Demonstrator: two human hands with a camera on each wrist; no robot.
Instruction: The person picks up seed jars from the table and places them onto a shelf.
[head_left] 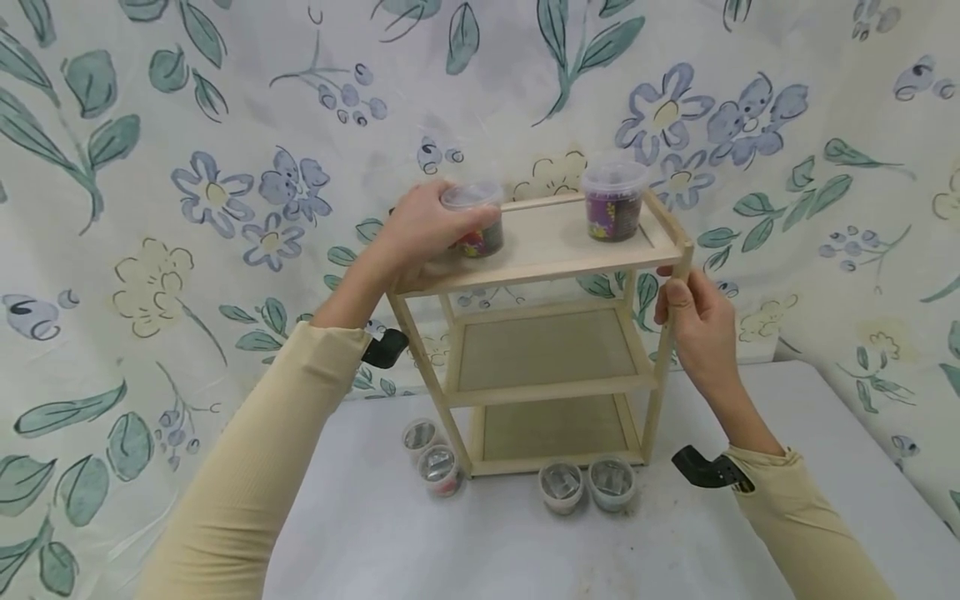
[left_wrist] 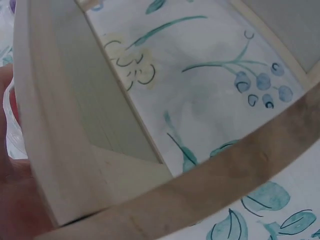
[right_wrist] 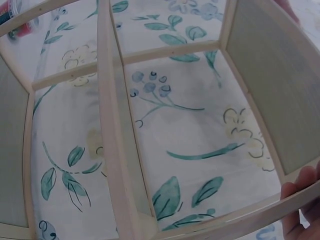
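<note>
A small wooden shelf rack [head_left: 547, 388] with three tiers stands on the white table. My left hand [head_left: 431, 221] grips a clear-lidded tub [head_left: 480, 237] with a dark, colourful label at the left end of the top tier. A second tub [head_left: 613, 208], with a purple label, sits at the top tier's right end. My right hand [head_left: 697, 321] holds the rack's right front post just below the top; in the right wrist view its fingers [right_wrist: 305, 182] curl round the wooden strip. Only part of the left hand shows at the edge of the left wrist view.
Two lidded tubs [head_left: 561, 486] stand side by side in front of the rack's base. Two more tubs [head_left: 438, 469] are at its lower left corner. A floral sheet [head_left: 225, 108] hangs behind the white table [head_left: 405, 550].
</note>
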